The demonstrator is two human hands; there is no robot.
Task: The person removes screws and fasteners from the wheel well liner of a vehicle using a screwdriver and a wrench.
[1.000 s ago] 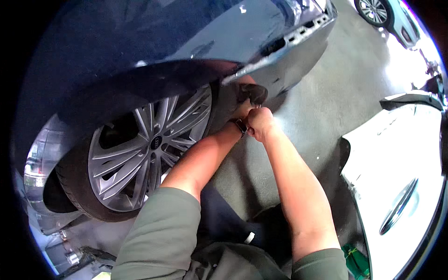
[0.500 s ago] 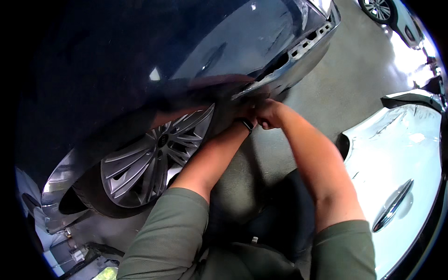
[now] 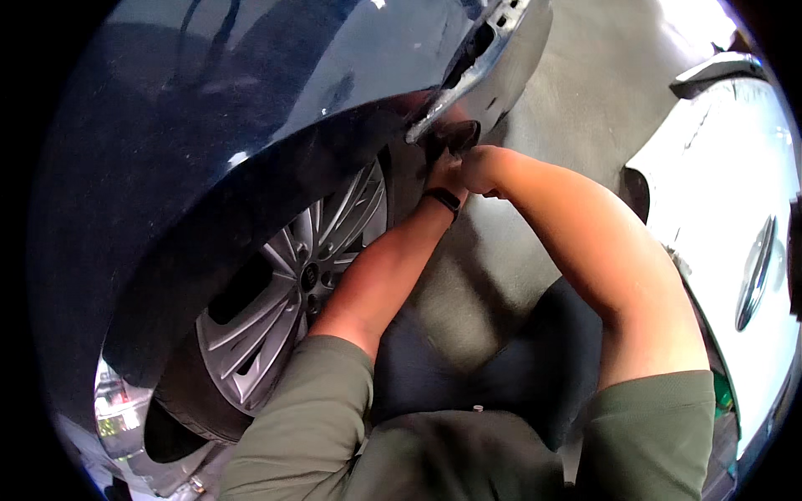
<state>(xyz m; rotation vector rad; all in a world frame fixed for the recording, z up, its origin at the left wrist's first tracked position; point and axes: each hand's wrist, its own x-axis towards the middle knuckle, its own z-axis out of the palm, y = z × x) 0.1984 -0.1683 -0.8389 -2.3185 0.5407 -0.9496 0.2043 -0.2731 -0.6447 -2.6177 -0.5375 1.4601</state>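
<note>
Both my hands meet at the front edge of the dark blue car's wheel arch, below the loose end of the bumper (image 3: 501,92). My left hand (image 3: 447,174), with a black band on its wrist, reaches up under that end; its fingers are hidden in shadow. Against it lies my right hand (image 3: 483,171), bent sharply at the wrist with its fingers curled in. Whatever the right fingers hold is hidden. A dark opening or flap (image 3: 461,134) shows just above the hands. Beside my left forearm is the silver multi-spoke wheel (image 3: 251,342).
The dark blue fender (image 3: 276,75) arches over the wheel at the left. A white car door (image 3: 718,184) with a chrome handle (image 3: 756,271) is at the right, near my right elbow. Grey floor (image 3: 585,100) runs between them. My dark-clothed legs are bent below my arms.
My view has shifted, so the wheel sits lower and the bumper end further left. My right wrist is bent more and its elbow stands further out. Both hands stay together at the arch.
</note>
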